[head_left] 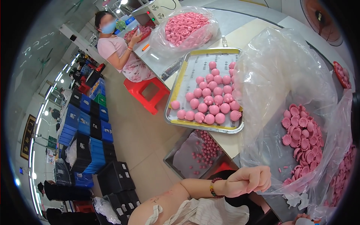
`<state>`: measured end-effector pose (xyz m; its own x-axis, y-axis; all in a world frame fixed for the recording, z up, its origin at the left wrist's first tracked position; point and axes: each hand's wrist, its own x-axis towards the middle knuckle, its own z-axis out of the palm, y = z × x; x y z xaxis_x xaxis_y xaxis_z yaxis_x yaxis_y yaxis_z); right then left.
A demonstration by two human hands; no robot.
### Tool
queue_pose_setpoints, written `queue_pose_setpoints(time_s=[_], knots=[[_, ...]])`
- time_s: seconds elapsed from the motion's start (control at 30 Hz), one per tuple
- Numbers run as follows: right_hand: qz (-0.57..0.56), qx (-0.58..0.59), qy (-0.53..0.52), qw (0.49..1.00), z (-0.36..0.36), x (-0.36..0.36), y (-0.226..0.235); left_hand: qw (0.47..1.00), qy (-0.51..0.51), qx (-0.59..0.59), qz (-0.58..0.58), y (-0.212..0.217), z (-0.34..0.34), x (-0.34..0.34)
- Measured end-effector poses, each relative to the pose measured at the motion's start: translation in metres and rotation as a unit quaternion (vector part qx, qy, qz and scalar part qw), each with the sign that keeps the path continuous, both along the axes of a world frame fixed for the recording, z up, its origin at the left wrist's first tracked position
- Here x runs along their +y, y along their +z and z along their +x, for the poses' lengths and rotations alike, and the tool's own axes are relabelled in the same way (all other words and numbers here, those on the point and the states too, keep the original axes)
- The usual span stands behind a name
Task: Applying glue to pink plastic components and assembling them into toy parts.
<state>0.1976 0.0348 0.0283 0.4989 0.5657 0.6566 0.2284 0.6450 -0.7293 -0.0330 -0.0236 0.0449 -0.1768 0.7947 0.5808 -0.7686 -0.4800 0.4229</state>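
My left hand point(249, 180), a beaded bracelet point(213, 187) at its wrist, is curled closed in front of the table edge. Whatever its fingers may hold is hidden. Only a small part of my right hand point(302, 216) shows at the lower edge, and its grip cannot be made out. Beside my hands lies a clear plastic bag point(268, 150) with many pink half-shells point(303, 138) spilling in its mouth. To the left of the bag, a metal tray point(225, 130) lined with printed paper carries several rows of pink balls point(213, 109).
Below the table is a second metal tray point(176, 148) with small pink balls. Another bag of pink pieces point(187, 28) lies at the far end. A masked co-worker point(116, 50) sits by a red stool point(144, 90). Stacked crates point(78, 120) line the left; a fan point(321, 18) stands far right.
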Motion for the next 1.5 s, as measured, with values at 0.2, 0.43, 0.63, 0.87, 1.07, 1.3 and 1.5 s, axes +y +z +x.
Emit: queue_pose_setpoints(time_s=[0.2, 0.43, 0.63, 0.87, 1.07, 1.3, 1.5], knots=[[0.0, -0.025, 0.009, 1.0, 0.003, 0.0, -0.002, 0.999, 0.023, 0.029, -0.005, -0.003, 0.002, 0.001], [-0.009, -0.058, -0.008, 0.998, 0.005, 0.0, -0.005, 0.999, -0.025, 0.032, -0.03, 0.004, 0.001, -0.002], [-0.026, -0.026, 0.01, 0.999, 0.0, -0.001, -0.002, 0.998, -0.036, -0.005, -0.044, 0.003, 0.002, -0.002], [-0.038, -0.032, 0.016, 0.999, 0.002, -0.001, -0.003, 0.999, -0.023, -0.009, -0.031, 0.0, 0.005, 0.0], [-0.049, -0.061, -0.002, 0.997, 0.011, -0.002, -0.009, 1.0, -0.006, -0.011, -0.022, -0.001, 0.011, 0.002], [-0.039, -0.053, -0.002, 0.998, 0.002, -0.003, -0.002, 0.996, -0.072, -0.041, -0.042, 0.004, 0.01, -0.001], [-0.058, -0.048, 0.021, 0.997, 0.0, -0.002, -0.004, 0.998, -0.023, -0.044, -0.028, -0.001, 0.008, 0.003]])
